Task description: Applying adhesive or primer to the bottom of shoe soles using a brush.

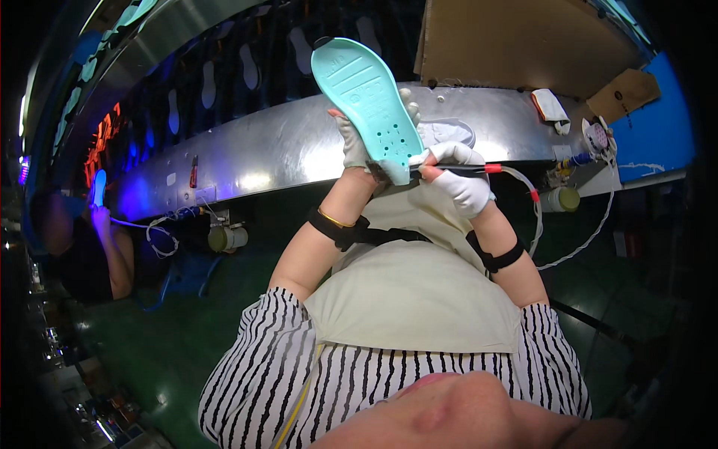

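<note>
My left hand [353, 142], in a white glove, holds up a turquoise shoe sole [368, 101] with its underside facing me, toe pointing up and away. My right hand [462, 178], also in a white glove, grips a thin black and red tool [479, 169] whose tip touches the heel end of the sole. A white hose [532, 206] runs from the tool down to the right. Both wrists wear black straps. A pale apron [415, 288] covers my lap below the hands.
A curved metal conveyor housing [284, 153] runs across behind the sole, with dark carriers holding several soles [250, 67]. Another person [93, 247] works at the left under blue light. Cardboard [516, 41] stands at the back right. The floor is green [187, 337].
</note>
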`<state>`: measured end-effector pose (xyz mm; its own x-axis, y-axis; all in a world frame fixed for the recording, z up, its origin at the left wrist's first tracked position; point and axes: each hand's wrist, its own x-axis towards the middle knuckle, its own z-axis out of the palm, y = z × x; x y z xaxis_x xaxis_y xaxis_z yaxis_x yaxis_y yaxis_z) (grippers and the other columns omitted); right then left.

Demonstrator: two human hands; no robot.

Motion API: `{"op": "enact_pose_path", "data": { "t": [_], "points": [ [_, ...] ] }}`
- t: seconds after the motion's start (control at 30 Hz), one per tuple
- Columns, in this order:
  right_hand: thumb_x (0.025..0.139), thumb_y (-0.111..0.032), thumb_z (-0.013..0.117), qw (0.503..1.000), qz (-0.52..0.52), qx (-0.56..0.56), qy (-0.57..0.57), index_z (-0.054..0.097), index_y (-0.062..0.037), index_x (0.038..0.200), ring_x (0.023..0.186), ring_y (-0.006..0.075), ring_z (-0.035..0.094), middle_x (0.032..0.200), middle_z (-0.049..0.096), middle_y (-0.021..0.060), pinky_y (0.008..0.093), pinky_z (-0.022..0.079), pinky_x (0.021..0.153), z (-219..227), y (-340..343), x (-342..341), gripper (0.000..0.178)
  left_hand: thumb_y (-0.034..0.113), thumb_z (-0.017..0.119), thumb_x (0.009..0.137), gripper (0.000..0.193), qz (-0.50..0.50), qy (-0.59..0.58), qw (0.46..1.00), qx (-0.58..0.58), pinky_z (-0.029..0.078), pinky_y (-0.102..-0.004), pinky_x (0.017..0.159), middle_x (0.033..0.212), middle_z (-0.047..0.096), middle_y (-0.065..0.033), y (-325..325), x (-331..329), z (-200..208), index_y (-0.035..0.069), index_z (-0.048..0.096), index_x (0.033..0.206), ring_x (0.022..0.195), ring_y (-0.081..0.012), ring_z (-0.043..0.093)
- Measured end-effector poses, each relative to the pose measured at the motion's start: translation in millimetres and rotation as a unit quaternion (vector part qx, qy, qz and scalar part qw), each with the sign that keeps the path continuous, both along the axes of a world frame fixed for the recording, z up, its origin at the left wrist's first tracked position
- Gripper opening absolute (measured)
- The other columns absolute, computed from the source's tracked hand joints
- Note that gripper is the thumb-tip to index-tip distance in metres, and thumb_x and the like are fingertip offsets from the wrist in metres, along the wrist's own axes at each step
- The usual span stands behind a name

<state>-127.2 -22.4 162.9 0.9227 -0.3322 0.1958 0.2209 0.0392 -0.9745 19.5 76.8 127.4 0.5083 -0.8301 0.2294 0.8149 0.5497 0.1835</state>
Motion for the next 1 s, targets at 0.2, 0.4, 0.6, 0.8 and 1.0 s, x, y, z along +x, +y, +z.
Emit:
{"op": "enact_pose_path", "data": {
  "t": [0.2, 0.4, 0.6, 0.8, 1.0],
  "points": [
    [0.077, 0.000, 0.074, 0.997, 0.016, -0.055, -0.043, 0.064, -0.0040, 0.090, 0.087, 0.0125, 0.063, 0.096, 0.067, 0.0055, 0.0275, 0.051, 0.082, -0.7, -7.2, 3.7, 0.018, 0.081, 0.061, 0.057, 0.102, 0.012, -0.096, 0.991, 0.089, 0.053, -0.0447, 0.089, 0.120, 0.058, -0.0163, 7.6, 12.5, 7.4, 0.010, 0.049, 0.129, 0.102, -0.0316, 0.061],
    [0.073, 0.003, 0.076, 0.981, 0.189, -0.021, 0.021, 0.066, -0.0033, 0.091, 0.093, 0.0147, 0.064, 0.099, 0.069, 0.0078, 0.0292, 0.051, 0.086, 5.5, -32.4, 4.5, 0.022, 0.082, 0.053, 0.059, 0.108, -0.085, -0.259, 0.949, 0.160, 0.054, -0.0407, 0.088, 0.119, 0.059, -0.0185, 9.7, 36.2, 19.9, 0.003, 0.047, 0.132, 0.103, -0.0277, 0.062],
    [0.072, 0.003, 0.075, 0.979, 0.119, -0.152, -0.065, 0.066, -0.0042, 0.086, 0.087, 0.0170, 0.065, 0.093, 0.069, 0.0069, 0.0298, 0.052, 0.081, 12.5, -28.9, 7.6, 0.018, 0.079, 0.052, 0.065, 0.102, -0.132, -0.306, 0.910, 0.248, 0.053, -0.0388, 0.089, 0.119, 0.058, -0.0189, 6.8, 39.1, 22.4, 0.002, 0.048, 0.130, 0.104, -0.0271, 0.062],
    [0.069, 0.000, 0.078, 0.956, 0.196, -0.216, 0.004, 0.066, -0.0058, 0.084, 0.086, 0.0177, 0.064, 0.092, 0.068, 0.0059, 0.0286, 0.051, 0.080, 13.6, -30.7, 12.2, 0.020, 0.070, 0.049, 0.077, 0.080, -0.171, -0.336, 0.832, 0.408, 0.052, -0.0345, 0.088, 0.116, 0.061, -0.0130, 7.6, 48.4, 26.6, 0.008, 0.054, 0.128, 0.104, -0.0207, 0.061],
    [0.069, 0.005, 0.076, 0.955, 0.152, -0.243, -0.080, 0.066, -0.0060, 0.083, 0.085, 0.0185, 0.064, 0.091, 0.068, 0.0061, 0.0281, 0.051, 0.077, 14.5, -35.8, 13.0, 0.021, 0.071, 0.052, 0.075, 0.077, -0.169, -0.302, 0.853, 0.390, 0.055, -0.0329, 0.076, 0.102, 0.065, -0.0095, 7.1, 39.9, 34.4, 0.008, 0.058, 0.118, 0.089, -0.0169, 0.065]
  ]
}}
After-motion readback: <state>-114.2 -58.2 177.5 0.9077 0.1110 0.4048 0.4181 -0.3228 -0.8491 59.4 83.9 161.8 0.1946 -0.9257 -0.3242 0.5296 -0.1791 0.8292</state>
